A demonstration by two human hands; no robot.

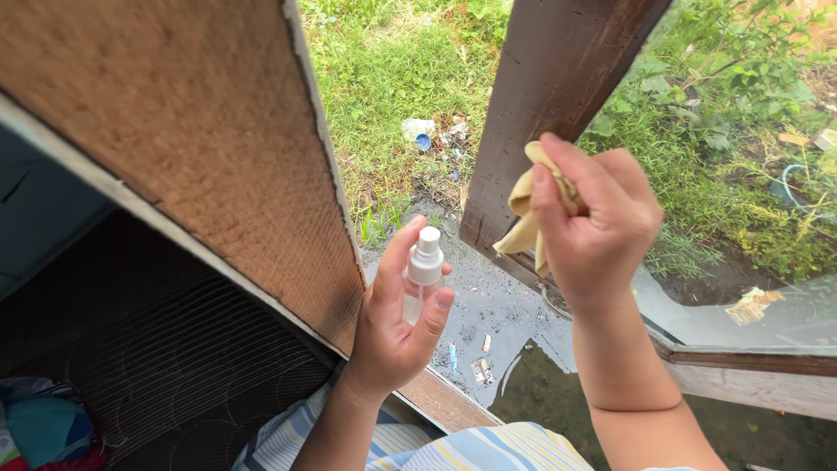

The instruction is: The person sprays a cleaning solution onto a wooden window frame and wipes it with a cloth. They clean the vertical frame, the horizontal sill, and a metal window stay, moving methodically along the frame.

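Left hand wrapped round small clear spray bottle, just left of dark window frame. Right hand fingers pinched tight on yellowish cloth, pressed against same frame.

A home's open wooden window above a littered yard.

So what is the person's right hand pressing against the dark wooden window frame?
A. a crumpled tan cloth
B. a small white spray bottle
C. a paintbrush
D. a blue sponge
A: the right hand bunches a crumpled tan cloth against the dark wooden window frame, while the left hand holds the small white spray bottle.
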